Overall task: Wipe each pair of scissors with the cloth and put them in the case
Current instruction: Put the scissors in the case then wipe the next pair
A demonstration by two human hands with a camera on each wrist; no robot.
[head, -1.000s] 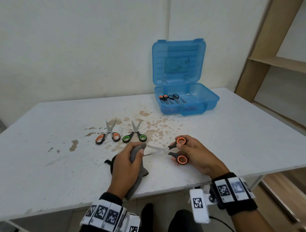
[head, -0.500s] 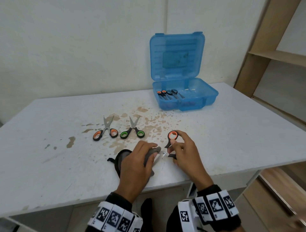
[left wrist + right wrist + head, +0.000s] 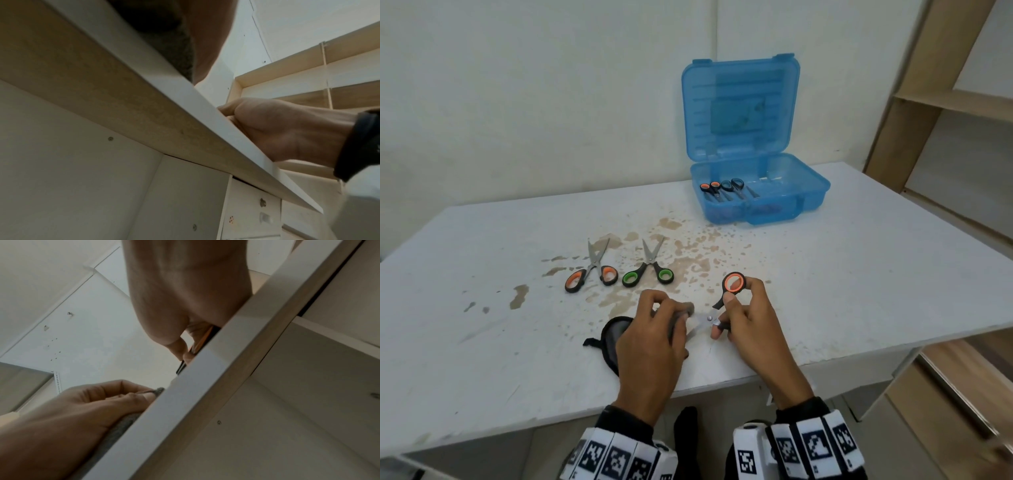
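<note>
Left hand (image 3: 650, 346) has the grey cloth (image 3: 679, 313) bunched around the blades, right hand (image 3: 750, 322) pinching the orange-handled scissors (image 3: 734, 284) just above the bench (image 3: 859, 274) near its front edge. Two more pairs (image 3: 619, 270) lie further back, and the blue case (image 3: 808, 198) sits open behind them.

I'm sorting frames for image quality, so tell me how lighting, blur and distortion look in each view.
Head view: even, soft light and sharp focus on the blue case and the table, whose edges bow from the wide lens. Left wrist view: dim and soft, the table edge blocks most of it. Right wrist view: dim, the left hand and grey cloth slightly blurred.
</note>
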